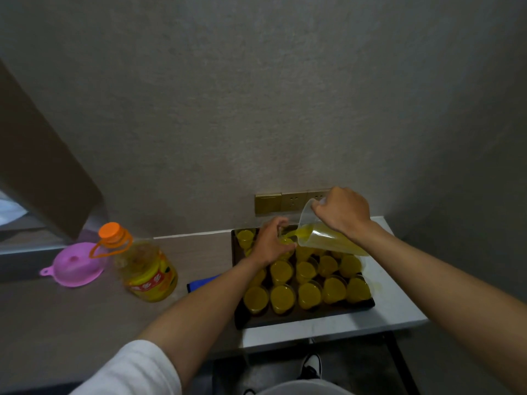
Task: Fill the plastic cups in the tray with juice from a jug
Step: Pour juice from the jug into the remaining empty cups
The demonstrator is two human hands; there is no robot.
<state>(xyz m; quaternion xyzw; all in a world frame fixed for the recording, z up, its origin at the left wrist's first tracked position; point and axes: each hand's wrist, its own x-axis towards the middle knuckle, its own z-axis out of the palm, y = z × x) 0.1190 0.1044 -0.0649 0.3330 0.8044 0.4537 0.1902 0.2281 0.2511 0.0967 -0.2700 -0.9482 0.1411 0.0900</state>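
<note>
A dark tray (299, 317) on the table holds several small plastic cups (309, 295) filled with yellow juice. My right hand (340, 209) grips the handle of a clear plastic jug (330, 239), tilted to the left with its spout low and yellow juice inside. My left hand (269, 242) curls round a cup (286, 240) near the tray's far left, right under the spout, and juice shows at its rim. My left forearm hides part of the tray's left side.
A large yellow bottle (147, 269) with an orange cap stands left of the tray. Beside it lies a pink funnel (77, 265). A blue object (202, 282) peeks out under my left forearm. Gold wall sockets (281, 202) sit behind the tray. The table's front edge runs close to the tray.
</note>
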